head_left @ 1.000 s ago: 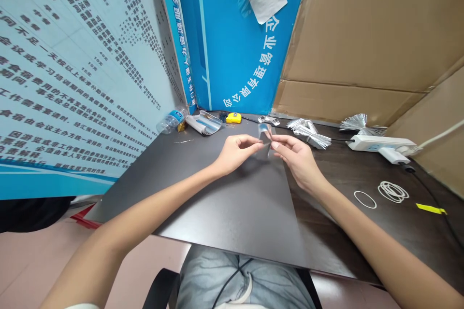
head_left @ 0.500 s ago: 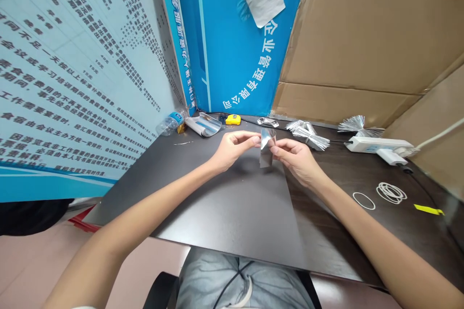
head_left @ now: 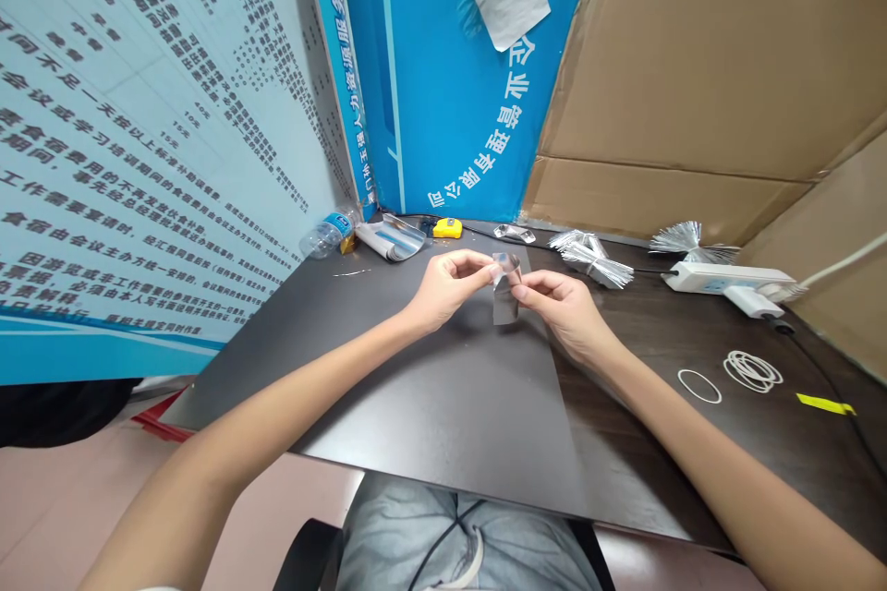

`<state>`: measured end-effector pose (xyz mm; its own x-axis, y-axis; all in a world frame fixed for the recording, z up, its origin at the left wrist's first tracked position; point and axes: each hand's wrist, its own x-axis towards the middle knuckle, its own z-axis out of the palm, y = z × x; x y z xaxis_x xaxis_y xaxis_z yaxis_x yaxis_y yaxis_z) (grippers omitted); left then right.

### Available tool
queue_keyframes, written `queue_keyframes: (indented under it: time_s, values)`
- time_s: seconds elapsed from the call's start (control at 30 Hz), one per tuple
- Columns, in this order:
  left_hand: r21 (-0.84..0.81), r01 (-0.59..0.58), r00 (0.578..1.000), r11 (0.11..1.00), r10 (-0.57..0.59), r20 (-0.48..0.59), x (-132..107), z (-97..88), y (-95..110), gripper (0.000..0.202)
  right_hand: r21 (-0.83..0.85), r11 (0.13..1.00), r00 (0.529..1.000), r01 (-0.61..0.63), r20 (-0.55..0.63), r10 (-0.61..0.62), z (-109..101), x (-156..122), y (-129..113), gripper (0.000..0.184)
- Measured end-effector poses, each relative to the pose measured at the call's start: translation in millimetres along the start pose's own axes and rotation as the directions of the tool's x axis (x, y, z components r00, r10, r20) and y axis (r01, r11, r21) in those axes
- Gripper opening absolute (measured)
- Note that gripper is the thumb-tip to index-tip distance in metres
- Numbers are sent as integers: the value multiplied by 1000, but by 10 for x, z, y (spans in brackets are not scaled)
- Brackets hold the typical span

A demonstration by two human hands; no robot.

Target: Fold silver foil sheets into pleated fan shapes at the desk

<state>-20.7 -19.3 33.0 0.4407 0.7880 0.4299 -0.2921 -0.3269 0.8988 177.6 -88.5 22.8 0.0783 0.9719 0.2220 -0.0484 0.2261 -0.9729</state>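
Observation:
A strip of shiny silver foil [head_left: 506,294] hangs between my hands, curled at its upper end. My left hand [head_left: 450,289] pinches the strip's left side between thumb and fingertips. My right hand [head_left: 560,315] grips its right side in the same way. Below them lies a dark flat sheet [head_left: 443,406], with the lower end of the strip hanging just above it. Fringed bundles of silver foil strips [head_left: 594,261] lie on the desk to the right, beyond my right hand.
Along the back of the dark desk [head_left: 624,443] are a plastic water bottle [head_left: 329,234], a folded foil packet [head_left: 389,238], a yellow tape measure [head_left: 447,227] and a white power strip [head_left: 727,278]. Rubber bands [head_left: 752,371] and yellow tape [head_left: 824,404] lie at right. Printed boards and cardboard stand behind.
The foil strip now curls more at its top. My hands have moved slightly closer together, and the strip's lower part hangs flatter than before.

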Motion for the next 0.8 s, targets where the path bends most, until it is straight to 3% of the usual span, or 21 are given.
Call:
queue_keyframes:
  time_s: [0.3, 0.6, 0.8]
  values:
    - [-58, 34, 999, 998, -36, -26, 5, 19, -46, 35, -40, 999, 999, 25, -20, -26, 56, -24, -23, 38]
    - [-176, 71, 997, 982, -76, -21, -42, 70, -34, 37, 129, 990, 996, -65, -46, 71, 114, -57, -21, 38]
    - [-102, 109, 991, 989, -117, -72, -82, 100, -108, 41, 125, 991, 994, -55, -84, 66, 115, -38, 15, 39]
